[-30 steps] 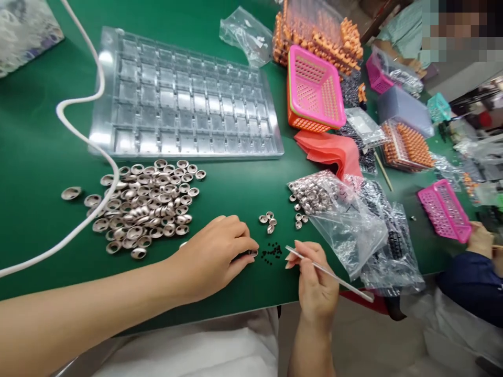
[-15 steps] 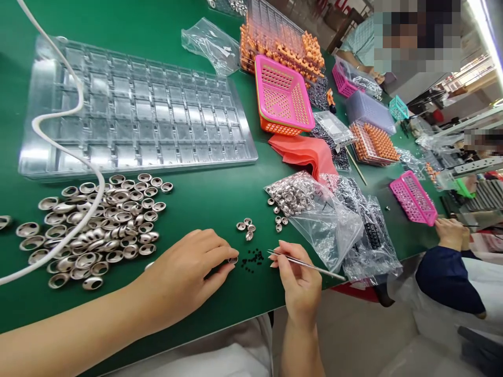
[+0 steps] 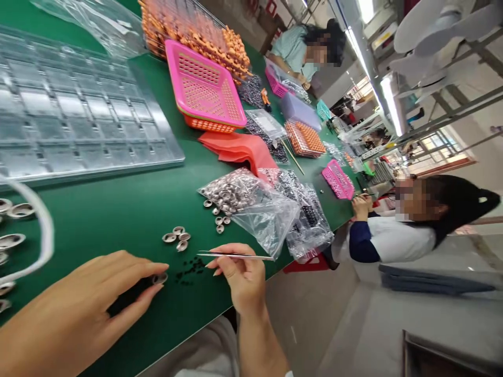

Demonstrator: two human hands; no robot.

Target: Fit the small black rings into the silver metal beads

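Between the thumb and index finger of my left hand (image 3: 106, 296) is a small silver metal ring-like piece (image 3: 159, 278), held at the green tabletop. My right hand (image 3: 242, 275) is closed around a pair of tweezers (image 3: 236, 255), whose tips point left. Below and left of those tips lie several tiny black bits (image 3: 190, 270) on the table. A small group of silver pieces (image 3: 178, 237) sits just beyond them. Farther off, a clear plastic bag (image 3: 231, 191) is filled with more silver pieces, a few lying loose beside it. Whether the tweezers grip anything cannot be made out.
A clear compartment tray (image 3: 78, 118) lies at left, near a white cable (image 3: 45, 225) and more silver pieces. Beyond are a pink basket (image 3: 210, 86), red sheet material (image 3: 239, 149) and orange parts in trays (image 3: 188, 34). Two co-workers sit along the table, one at right (image 3: 396, 238).
My view has swung to the right, so everything appears farther left and more of the co-workers shows. The tweezers have turned nearly level. My left hand still pinches the silver piece.
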